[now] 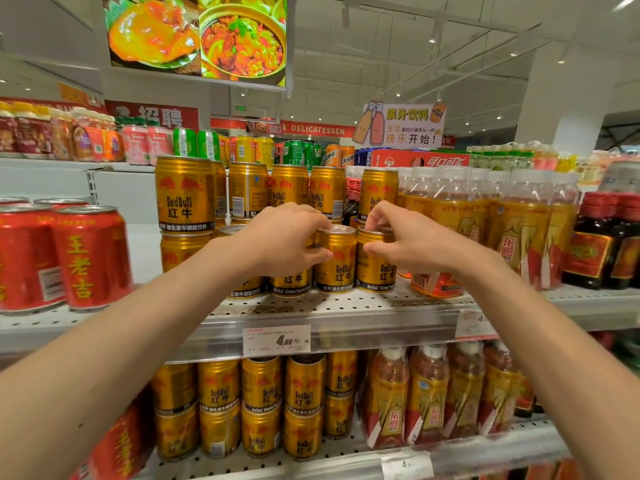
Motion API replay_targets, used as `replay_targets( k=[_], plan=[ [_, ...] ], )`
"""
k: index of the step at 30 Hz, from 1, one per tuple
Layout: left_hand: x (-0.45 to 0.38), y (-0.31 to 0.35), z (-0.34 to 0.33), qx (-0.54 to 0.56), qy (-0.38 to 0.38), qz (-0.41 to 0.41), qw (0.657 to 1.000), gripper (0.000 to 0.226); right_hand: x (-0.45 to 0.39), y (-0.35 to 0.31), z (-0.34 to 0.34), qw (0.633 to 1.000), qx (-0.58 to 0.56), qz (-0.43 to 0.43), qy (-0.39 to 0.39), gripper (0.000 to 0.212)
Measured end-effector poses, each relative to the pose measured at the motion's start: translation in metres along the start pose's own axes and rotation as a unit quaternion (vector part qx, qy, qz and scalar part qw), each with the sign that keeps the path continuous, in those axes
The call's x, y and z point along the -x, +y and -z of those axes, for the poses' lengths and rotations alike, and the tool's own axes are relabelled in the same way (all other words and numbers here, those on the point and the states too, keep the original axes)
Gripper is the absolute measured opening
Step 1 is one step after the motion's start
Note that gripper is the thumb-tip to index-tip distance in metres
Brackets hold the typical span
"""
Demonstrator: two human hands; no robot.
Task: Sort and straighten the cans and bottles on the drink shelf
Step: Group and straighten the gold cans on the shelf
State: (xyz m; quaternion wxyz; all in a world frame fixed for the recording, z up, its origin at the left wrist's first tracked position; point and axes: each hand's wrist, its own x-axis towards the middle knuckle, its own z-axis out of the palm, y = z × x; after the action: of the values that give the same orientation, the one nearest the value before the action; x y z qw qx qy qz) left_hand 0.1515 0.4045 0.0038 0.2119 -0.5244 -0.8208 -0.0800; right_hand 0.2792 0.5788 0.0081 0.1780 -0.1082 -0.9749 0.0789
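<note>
**A:** Right, both hands are up at the middle shelf (346, 308), in among the gold Red Bull cans. The left hand (284, 242) curls round one front-row can (335, 259), fingertips over its rim and thumb pressing its side.

**B:** And the right hand (403, 242)?

**A:** Same grip on the neighbouring can (375, 263): fingers hooked on the lid, thumb against the label. The two cans stand upright, touching, near the shelf's front edge.

**B:** What's around them?

**A:** More gold cans stacked two high behind and to the left (185, 194). Just right, clear bottles of orange drink (523, 223) packed tight; beyond those, dark bottles with red caps (604, 237). Far left, red cans (90, 258) stand apart from the gold block.

**B:** Below?

**A:** A price tag (277, 340) on the shelf lip, then another shelf of gold cans (261, 407) beside orange bottles (429, 393).
</note>
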Motion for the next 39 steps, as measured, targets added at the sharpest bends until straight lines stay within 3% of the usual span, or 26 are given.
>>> replay_targets(
  k=[9,14,21,27,33,39],
  plan=[
    [0.035,-0.029,0.004,0.0,0.041,0.029,0.999,0.063,0.004,0.0,-0.009,0.997,0.051,-0.002,0.065,0.037],
    [0.041,-0.031,-0.002,0.008,0.061,0.019,0.998,0.066,0.009,0.002,-0.008,0.999,0.029,-0.014,0.028,0.046],
    [0.043,-0.029,-0.007,0.018,0.078,0.028,0.996,0.065,0.004,0.006,-0.013,0.998,0.024,-0.019,0.061,0.043],
    [0.045,-0.031,-0.008,0.015,0.079,0.024,0.996,0.064,0.0,-0.007,-0.013,0.995,0.008,0.065,0.075,0.059],
    [0.045,-0.03,-0.014,0.004,0.105,0.024,0.994,0.063,-0.01,-0.01,-0.03,0.992,-0.013,0.075,0.096,0.047],
    [0.047,-0.031,-0.017,-0.005,0.12,0.021,0.993,0.061,-0.005,-0.007,-0.034,0.989,0.008,0.084,0.123,0.055]
  ],
)
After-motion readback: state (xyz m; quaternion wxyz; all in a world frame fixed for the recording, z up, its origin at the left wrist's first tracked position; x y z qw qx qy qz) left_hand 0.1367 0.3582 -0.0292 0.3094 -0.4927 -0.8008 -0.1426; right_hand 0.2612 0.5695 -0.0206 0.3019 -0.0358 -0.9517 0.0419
